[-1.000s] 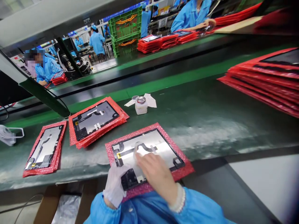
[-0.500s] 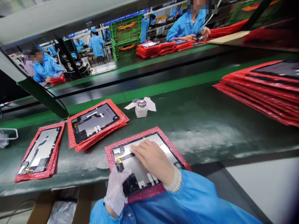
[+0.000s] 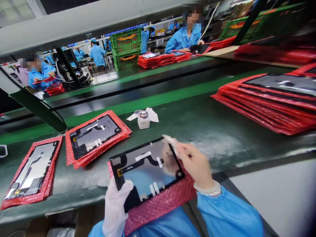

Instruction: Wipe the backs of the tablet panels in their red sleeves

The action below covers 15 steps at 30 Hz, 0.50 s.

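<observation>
A flat panel (image 3: 145,169) with a shiny grey back, black cable strips and white tape pieces is lifted and tilted toward me above a red bubble-wrap sheet (image 3: 160,204). My left hand (image 3: 115,207), in a white glove, grips the panel's near left corner. My right hand (image 3: 194,163), bare with a finger cot, holds the panel's right edge near its far corner. Both arms wear blue sleeves.
A small white bottle (image 3: 143,119) with a metal cap stands on white wipes behind the panel. Two red-wrapped panel stacks (image 3: 95,135) (image 3: 32,171) lie to the left, and a tall stack (image 3: 269,98) lies at right. Co-workers in blue sit across the green conveyor (image 3: 172,95).
My right hand stopped rubbing the panel's surface and moved to its right edge. Both hands have raised and tilted the panel off the red sheet, which lay flat under it before.
</observation>
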{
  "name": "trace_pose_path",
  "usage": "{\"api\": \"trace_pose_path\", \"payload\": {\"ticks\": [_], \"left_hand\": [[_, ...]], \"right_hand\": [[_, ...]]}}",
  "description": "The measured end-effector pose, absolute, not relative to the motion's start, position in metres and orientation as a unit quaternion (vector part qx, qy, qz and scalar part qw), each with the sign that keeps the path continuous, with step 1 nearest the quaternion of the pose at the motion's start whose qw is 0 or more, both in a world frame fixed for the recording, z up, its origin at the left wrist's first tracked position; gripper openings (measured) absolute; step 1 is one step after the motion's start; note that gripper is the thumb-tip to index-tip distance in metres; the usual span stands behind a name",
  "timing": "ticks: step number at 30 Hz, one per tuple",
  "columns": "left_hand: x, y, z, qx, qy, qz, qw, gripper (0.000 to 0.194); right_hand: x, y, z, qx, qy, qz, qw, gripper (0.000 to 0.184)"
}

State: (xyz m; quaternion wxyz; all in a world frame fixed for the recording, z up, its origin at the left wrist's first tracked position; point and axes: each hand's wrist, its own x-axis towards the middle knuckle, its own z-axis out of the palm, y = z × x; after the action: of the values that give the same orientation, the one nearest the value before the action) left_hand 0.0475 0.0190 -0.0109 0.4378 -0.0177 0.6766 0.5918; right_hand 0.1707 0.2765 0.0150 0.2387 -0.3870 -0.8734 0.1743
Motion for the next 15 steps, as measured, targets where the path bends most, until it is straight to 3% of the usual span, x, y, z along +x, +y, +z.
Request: {"api": "trace_pose_path", "payload": {"ticks": [3,5,7,9,11,13,15], "left_hand": [[0.034,0.01,-0.004,0.093,0.728,0.561,0.383,0.032],[0.028,0.009,-0.006,0.334,0.719,0.532,0.297,0.027],[0.027,0.012,-0.015,0.593,0.704,0.386,0.067,0.046],[0.034,0.015,-0.026,0.573,0.76,0.303,-0.05,0.058],[0.046,0.016,-0.033,0.343,0.843,0.41,0.067,0.075],[0.058,0.013,-0.034,0.158,0.802,0.523,0.241,0.087],[0.068,0.01,-0.033,0.127,0.741,0.557,0.353,0.072]], "right_hand": [[0.171,0.276,0.025,-0.494,-0.71,0.294,0.407,0.043],[0.174,0.276,0.028,-0.516,-0.672,0.318,0.426,0.047],[0.178,0.275,0.024,-0.518,-0.705,0.334,0.352,0.045],[0.182,0.272,0.014,-0.469,-0.787,0.349,0.195,0.039],[0.183,0.271,-0.001,-0.38,-0.869,0.306,0.079,0.032],[0.181,0.271,-0.014,-0.322,-0.925,0.194,0.049,0.03],[0.174,0.265,-0.021,-0.303,-0.947,0.072,0.077,0.03]]}}
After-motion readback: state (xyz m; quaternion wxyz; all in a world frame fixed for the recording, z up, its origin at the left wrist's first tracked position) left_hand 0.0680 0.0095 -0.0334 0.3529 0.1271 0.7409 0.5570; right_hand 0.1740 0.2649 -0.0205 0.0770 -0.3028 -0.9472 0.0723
